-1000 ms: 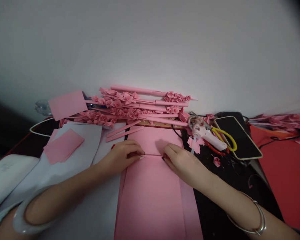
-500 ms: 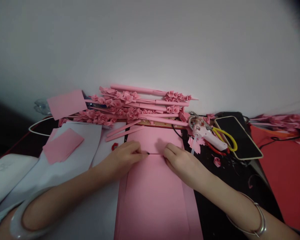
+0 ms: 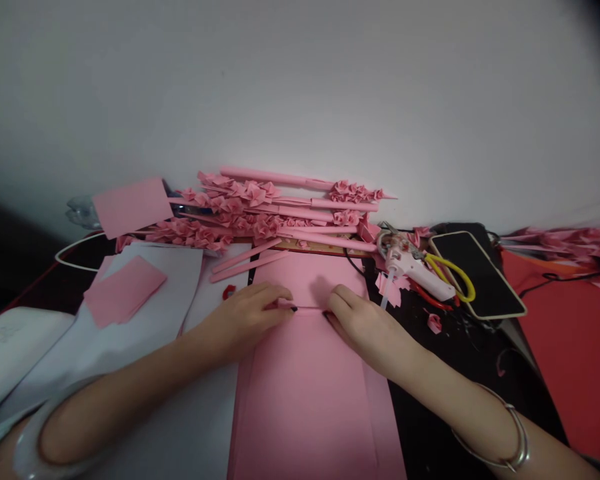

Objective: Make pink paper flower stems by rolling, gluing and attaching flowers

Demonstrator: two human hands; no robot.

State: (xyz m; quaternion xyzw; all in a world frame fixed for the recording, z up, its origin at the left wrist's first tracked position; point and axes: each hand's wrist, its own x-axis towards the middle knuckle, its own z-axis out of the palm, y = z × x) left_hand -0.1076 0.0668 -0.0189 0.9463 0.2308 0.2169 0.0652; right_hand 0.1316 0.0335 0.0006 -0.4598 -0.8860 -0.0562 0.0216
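Several sheets of pink paper (image 3: 310, 400) lie lengthwise in front of me. A narrow rolled or folded ridge crosses the top sheet (image 3: 309, 311). At the left end of this ridge, my left hand (image 3: 257, 307) has its thumb and curled fingers closed on the paper. My right hand (image 3: 355, 317) pinches the right end, its fingers bent and the thumb below. Part of the ridge is hidden under both hands. Beyond them lie pink paper flower stems (image 3: 260, 210) with rolled paper tubes.
A white glue gun (image 3: 420, 273), yellow-handled pliers (image 3: 453, 277) and a phone (image 3: 480, 277) lie at the right, near red paper (image 3: 570, 353). White sheets (image 3: 180, 293) with pink squares (image 3: 127, 290) are at the left. A wall stands behind.
My left fingers have lifted and spread slightly from the thumb along the ridge. The right hand has barely shifted, and its thumb tip now shows. The ridge stays nearly in place.
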